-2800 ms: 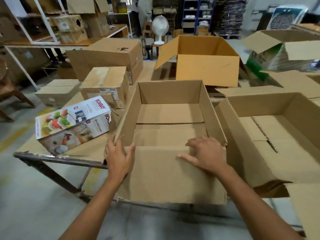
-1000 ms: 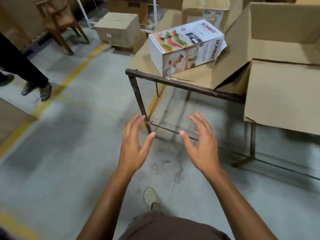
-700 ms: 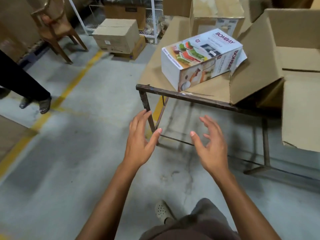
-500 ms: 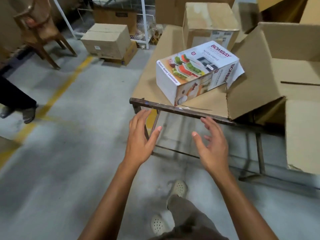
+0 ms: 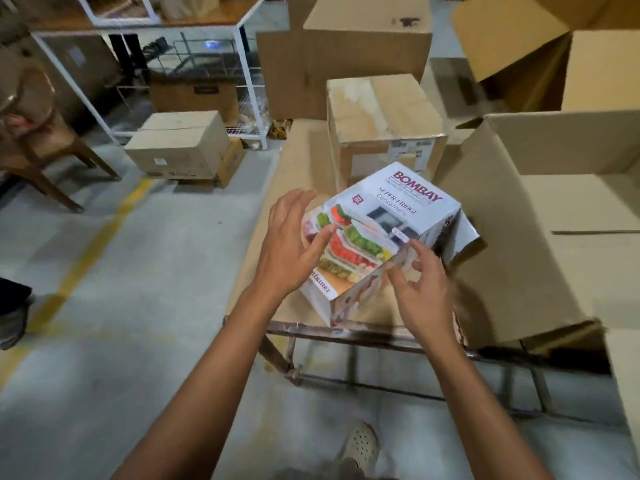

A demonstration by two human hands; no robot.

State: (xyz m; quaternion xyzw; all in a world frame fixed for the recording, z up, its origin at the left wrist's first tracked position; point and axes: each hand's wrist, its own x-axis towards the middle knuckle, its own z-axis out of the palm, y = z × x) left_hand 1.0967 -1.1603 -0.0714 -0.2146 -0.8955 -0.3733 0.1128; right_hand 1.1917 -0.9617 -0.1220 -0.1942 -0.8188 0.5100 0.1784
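Observation:
A white printed product box [image 5: 384,223] marked BOMBAY, with pictures of food containers, lies tilted on the near left corner of the table [image 5: 277,202]. My left hand [image 5: 291,251] is at the box's left side, fingers spread and straight. My right hand [image 5: 420,289] is at the box's near right edge, fingers loosely bent, fingertips at the cardboard. Neither hand is closed round the box. A large open brown carton [image 5: 540,216] stands just right of the box.
Sealed brown cartons [image 5: 381,123] stand on the table behind the printed box. The rusty table frame [image 5: 346,336] runs below my hands. On the floor to the left are a carton [image 5: 180,147], a white rack [image 5: 249,84] and a wooden chair [image 5: 38,133].
Both hands have left the open carton, swung left over the floor, then risen to the printed box. They now flank it, and the view has moved closer to the table.

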